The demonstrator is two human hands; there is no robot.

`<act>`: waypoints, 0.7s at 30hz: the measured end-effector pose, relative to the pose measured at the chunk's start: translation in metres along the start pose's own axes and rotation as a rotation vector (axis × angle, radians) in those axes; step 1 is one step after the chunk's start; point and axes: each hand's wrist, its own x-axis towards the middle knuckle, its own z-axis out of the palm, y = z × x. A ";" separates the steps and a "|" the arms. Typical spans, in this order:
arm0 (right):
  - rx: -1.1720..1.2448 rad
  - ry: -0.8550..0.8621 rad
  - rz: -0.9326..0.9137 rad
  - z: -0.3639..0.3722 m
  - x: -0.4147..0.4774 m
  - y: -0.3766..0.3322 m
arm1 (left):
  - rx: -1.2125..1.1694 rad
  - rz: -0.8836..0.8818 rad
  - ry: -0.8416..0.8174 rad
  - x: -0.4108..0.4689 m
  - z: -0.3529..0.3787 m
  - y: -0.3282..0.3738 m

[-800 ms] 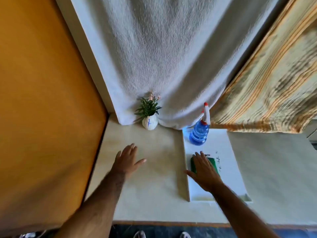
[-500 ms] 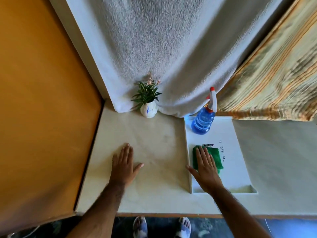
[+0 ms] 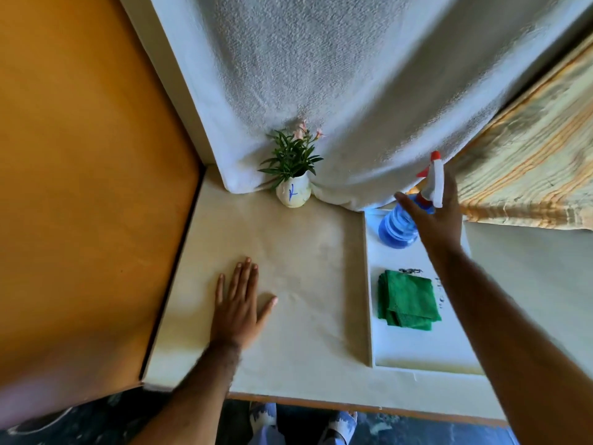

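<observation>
A blue spray bottle (image 3: 392, 231) with a white and red spray head stands at the far end of a white tray (image 3: 414, 348). My right hand (image 3: 436, 216) is at the bottle's neck, thumb stretched out to the left over the blue body and fingers up behind the spray head; no closed grip shows. A folded green cloth (image 3: 407, 300) lies free in the middle of the tray. My left hand (image 3: 239, 305) rests flat, fingers straight, on the beige tabletop (image 3: 308, 258), left of the tray.
A small white vase with a green plant (image 3: 293, 187) stands at the back against a hanging white towel (image 3: 321, 75). A striped cloth (image 3: 529, 171) hangs at the right, and an orange wall (image 3: 80, 155) bounds the table's left. The table's front edge lies near my feet.
My right hand has left the green cloth and risen forward to the spray bottle's neck. My left hand stays flat on the table.
</observation>
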 end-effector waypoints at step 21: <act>0.075 -0.275 0.118 0.072 -0.007 -0.055 | 0.025 0.011 0.077 -0.002 0.015 -0.007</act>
